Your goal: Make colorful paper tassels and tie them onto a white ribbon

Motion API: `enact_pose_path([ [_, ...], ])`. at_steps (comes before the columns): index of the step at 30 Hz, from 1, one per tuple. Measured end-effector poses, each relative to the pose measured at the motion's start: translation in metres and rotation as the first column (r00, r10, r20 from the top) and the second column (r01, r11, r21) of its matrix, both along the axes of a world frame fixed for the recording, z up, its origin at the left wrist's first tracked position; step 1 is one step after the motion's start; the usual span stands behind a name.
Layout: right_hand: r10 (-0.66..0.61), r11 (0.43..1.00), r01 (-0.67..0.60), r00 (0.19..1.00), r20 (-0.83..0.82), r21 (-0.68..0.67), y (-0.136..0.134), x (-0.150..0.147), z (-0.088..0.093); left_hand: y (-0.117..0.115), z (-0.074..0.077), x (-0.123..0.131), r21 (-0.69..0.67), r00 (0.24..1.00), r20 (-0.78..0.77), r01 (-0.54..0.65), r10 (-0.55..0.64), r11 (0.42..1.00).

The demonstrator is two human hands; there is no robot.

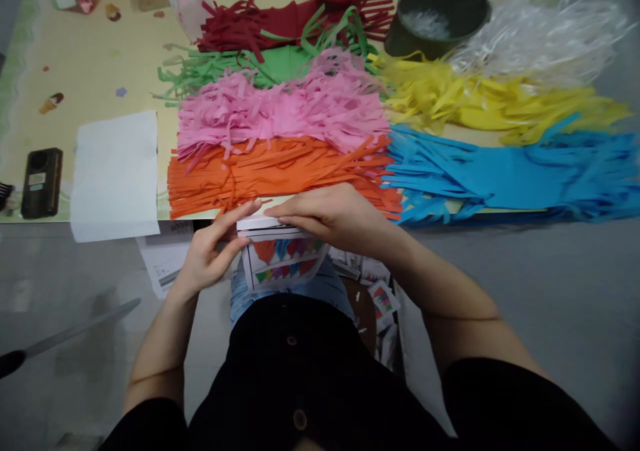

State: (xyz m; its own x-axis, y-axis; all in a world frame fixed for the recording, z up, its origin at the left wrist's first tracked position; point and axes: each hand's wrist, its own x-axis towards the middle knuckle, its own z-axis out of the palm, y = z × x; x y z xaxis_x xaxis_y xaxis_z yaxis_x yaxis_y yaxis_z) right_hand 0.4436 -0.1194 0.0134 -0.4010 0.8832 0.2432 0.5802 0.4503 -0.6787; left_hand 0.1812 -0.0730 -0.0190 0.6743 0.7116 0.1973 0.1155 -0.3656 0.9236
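Observation:
A stack of white cards [285, 271] printed with colourful tassel pictures stands upright over my lap, at the table's front edge. My left hand [213, 248] grips the stack's left side, thumb on the near face and fingers at the top. Across the top edge lies my right hand [330, 214], its fingers pressed together on the cards; its fingertips come close to those of my left hand. Just beyond my hands is the orange fringed bundle [280, 168], with the pink bundle [280, 108] behind it.
Green [280, 64], dark red [285, 21], yellow [480, 104] and blue [520, 171] bundles lie on the table. A dark bucket [437, 18] stands beside clear plastic strips [545, 41]. A white sheet [116, 174] overhangs the front edge near a black phone [42, 183].

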Motion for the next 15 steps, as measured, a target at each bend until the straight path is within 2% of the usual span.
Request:
enact_pose_path([
  [6,0.088,0.996,-0.088,0.996,0.003,-0.009,0.003,0.003,0.004,-0.003,-0.003,0.001,-0.028,0.997,0.022,-0.072,0.073,0.997],
  [10,0.148,0.988,-0.148,0.989,-0.002,-0.037,0.003,0.013,0.000,-0.004,-0.007,-0.002,-0.053,0.994,0.051,-0.092,0.094,0.994],
  [12,0.118,0.992,-0.119,0.993,-0.019,-0.051,0.002,0.016,-0.006,-0.002,-0.007,-0.003,-0.054,0.990,0.072,-0.114,0.118,0.992],
  [15,0.006,1.000,-0.007,0.997,-0.083,-0.012,0.000,0.014,-0.015,0.004,0.000,0.001,-0.034,0.982,0.077,-0.172,0.174,0.985],
])
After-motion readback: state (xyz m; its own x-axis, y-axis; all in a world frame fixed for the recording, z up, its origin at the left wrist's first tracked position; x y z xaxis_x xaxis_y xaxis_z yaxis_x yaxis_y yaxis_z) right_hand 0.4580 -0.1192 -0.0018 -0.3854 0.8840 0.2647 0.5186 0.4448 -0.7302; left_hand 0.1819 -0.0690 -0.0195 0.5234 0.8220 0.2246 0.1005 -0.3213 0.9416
